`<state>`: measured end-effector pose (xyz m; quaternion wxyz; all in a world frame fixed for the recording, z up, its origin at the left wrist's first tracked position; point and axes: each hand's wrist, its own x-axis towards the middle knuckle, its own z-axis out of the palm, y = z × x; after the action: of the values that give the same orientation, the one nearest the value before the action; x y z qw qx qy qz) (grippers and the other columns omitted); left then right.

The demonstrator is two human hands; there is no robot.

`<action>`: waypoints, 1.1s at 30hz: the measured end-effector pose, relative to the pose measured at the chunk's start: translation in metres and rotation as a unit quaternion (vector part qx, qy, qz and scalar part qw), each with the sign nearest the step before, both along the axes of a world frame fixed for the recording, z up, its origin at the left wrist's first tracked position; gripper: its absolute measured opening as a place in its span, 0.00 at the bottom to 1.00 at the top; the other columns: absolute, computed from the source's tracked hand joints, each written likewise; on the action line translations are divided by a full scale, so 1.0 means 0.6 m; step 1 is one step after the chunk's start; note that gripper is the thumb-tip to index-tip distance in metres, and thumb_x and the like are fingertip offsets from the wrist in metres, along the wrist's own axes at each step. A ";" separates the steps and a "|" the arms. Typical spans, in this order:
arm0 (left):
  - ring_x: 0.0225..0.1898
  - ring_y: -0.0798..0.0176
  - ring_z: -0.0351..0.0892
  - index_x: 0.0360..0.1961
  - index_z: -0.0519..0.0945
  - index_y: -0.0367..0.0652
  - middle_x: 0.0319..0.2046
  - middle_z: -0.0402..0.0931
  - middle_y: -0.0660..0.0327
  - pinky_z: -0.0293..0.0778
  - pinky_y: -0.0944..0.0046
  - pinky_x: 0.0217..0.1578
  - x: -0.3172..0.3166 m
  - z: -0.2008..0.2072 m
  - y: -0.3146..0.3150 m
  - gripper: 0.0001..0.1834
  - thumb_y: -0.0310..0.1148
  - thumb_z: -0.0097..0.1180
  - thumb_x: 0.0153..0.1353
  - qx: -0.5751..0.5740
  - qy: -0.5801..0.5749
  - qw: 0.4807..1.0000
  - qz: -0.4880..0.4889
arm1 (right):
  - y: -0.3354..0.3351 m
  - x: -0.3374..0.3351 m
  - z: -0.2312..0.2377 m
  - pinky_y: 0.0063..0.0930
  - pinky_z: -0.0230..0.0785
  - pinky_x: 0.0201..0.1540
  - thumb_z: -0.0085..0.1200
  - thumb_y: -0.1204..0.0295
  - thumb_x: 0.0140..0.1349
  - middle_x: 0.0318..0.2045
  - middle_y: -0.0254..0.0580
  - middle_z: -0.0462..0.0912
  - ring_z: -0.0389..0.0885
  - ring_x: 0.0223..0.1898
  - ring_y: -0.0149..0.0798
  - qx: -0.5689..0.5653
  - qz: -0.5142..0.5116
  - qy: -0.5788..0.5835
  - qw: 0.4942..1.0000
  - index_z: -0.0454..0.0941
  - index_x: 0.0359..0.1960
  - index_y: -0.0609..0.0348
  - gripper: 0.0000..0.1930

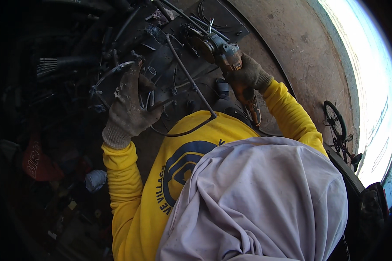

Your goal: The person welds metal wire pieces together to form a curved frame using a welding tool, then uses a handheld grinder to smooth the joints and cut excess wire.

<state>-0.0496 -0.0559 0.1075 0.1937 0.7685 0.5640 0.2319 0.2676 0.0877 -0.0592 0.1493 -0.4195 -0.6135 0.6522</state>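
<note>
Open floor (292, 39) on the right, out to the bike (334, 119)! Left hand (130, 104) spreads its fingers wide, right hand (249, 75) wraps the grinder (222, 51), bent rod (184, 71) between them.

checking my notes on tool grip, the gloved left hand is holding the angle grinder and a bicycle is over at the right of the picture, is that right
Not quite: the head view shows the gloved right hand holding the angle grinder. A bicycle is over at the right of the picture.

Dim left, white glare right
</note>
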 end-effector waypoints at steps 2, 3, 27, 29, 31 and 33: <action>0.37 0.64 0.81 0.73 0.56 0.31 0.46 0.74 0.55 0.83 0.67 0.37 0.002 -0.002 -0.002 0.50 0.32 0.69 0.53 0.011 0.007 1.000 -0.012 | 0.003 0.000 0.004 0.33 0.78 0.52 0.73 0.65 0.50 0.45 0.39 0.85 0.83 0.45 0.35 -0.013 0.002 0.009 1.000 0.77 0.56 0.55 0.30; 0.35 0.65 0.81 0.73 0.57 0.32 0.46 0.74 0.55 0.82 0.67 0.35 0.006 -0.001 -0.006 0.50 0.30 0.68 0.50 0.001 0.025 1.000 0.008 | 0.005 -0.001 0.010 0.34 0.76 0.56 0.73 0.64 0.49 0.48 0.41 0.84 0.83 0.49 0.37 -0.011 0.009 -0.020 1.000 0.75 0.58 0.55 0.33; 0.27 0.66 0.76 0.73 0.58 0.35 0.46 0.72 0.55 0.77 0.67 0.26 0.028 -0.003 -0.025 0.53 0.21 0.65 0.42 -0.022 0.046 0.997 0.054 | 0.022 -0.029 -0.016 0.35 0.78 0.54 0.74 0.64 0.51 0.49 0.44 0.84 0.84 0.49 0.37 -0.011 0.054 -0.016 0.998 0.73 0.60 0.57 0.35; 0.27 0.66 0.75 0.73 0.58 0.34 0.45 0.72 0.56 0.76 0.67 0.26 0.025 -0.006 -0.027 0.52 0.22 0.65 0.42 -0.009 0.048 0.997 0.053 | 0.023 -0.030 -0.015 0.35 0.78 0.54 0.74 0.64 0.50 0.49 0.44 0.84 0.84 0.48 0.38 -0.010 0.048 -0.024 0.999 0.73 0.60 0.58 0.35; 0.26 0.66 0.74 0.73 0.59 0.35 0.44 0.72 0.56 0.76 0.67 0.26 0.021 -0.007 -0.026 0.51 0.24 0.65 0.43 -0.005 0.058 0.997 0.042 | 0.024 -0.031 -0.013 0.35 0.77 0.55 0.73 0.63 0.50 0.49 0.44 0.84 0.84 0.49 0.38 -0.009 0.057 -0.012 0.998 0.73 0.60 0.57 0.35; 0.26 0.66 0.74 0.72 0.59 0.35 0.44 0.71 0.56 0.76 0.67 0.26 0.022 -0.007 -0.023 0.51 0.24 0.65 0.43 -0.010 0.057 0.997 0.049 | 0.024 -0.032 -0.021 0.36 0.76 0.56 0.74 0.63 0.49 0.50 0.45 0.84 0.84 0.50 0.39 -0.001 0.054 -0.010 0.998 0.74 0.60 0.57 0.35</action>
<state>-0.0363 -0.0699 0.1035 0.1575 0.7502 0.6130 0.1916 0.2485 0.1020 -0.0717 0.1074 -0.3918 -0.6362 0.6559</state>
